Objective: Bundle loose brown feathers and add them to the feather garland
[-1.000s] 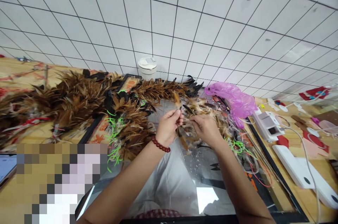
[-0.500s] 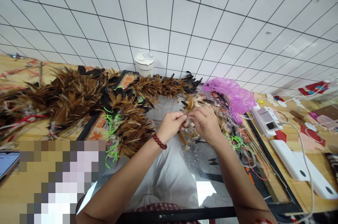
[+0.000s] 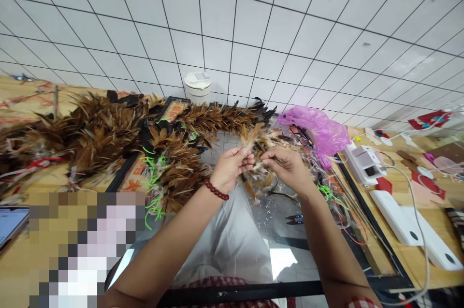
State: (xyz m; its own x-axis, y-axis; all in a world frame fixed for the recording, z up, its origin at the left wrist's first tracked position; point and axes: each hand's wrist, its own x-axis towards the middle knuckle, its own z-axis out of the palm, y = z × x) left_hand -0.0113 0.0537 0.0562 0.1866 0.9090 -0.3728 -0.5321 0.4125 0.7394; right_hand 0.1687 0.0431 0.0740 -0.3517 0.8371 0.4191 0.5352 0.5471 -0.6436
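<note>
My left hand (image 3: 230,168), with a dark red bead bracelet (image 3: 216,190) on the wrist, pinches a small tan feather (image 3: 251,137) that points up and away. Just to its right, my right hand (image 3: 285,165) has thumb and fingertips pressed together. Whatever lies in that pinch is too small to make out. Behind both hands spreads a pile of loose pale and brown feathers (image 3: 275,139). Left of my hands lies a bundle of brown feathers (image 3: 183,172) with bright green ties (image 3: 154,187). Thread snips (image 3: 294,220) rest on the glass tabletop near my right forearm.
Brown feather garlands (image 3: 221,117) run along the back and pile up on the left. A pink plastic bag (image 3: 319,126) and a white lidded container (image 3: 197,86) stand near the tiled wall. White power strips (image 3: 416,230) and a cable lie right; a phone (image 3: 12,226) lies left.
My hands have moved slightly apart after being fingertip to fingertip. The feather in my left hand now shows clearly, upright above the fingers.
</note>
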